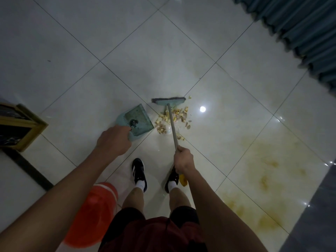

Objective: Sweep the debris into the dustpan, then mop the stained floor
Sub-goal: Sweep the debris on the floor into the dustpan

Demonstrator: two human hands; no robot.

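Debris (172, 118), pale yellowish chunks, lies heaped on the tiled floor (127, 51) just right of the teal dustpan (139, 119), beneath the broom (169, 101), whose head rests at the heap's far edge. Left hand (113, 140) grips the dustpan's handle; right hand (183, 159) is wrapped round the broom's stick. Yellow stains (263, 170) spread over the tiles to the right. An orange bucket (92, 211) stands by the left leg.

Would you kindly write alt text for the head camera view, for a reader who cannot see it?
Seen from above, a person's right hand grips a broom behind a pile of pale debris, while the left hand holds a teal dustpan beside the pile on the white tiled floor. Yellowish stains spread to the right; an orange bucket stands by the feet.
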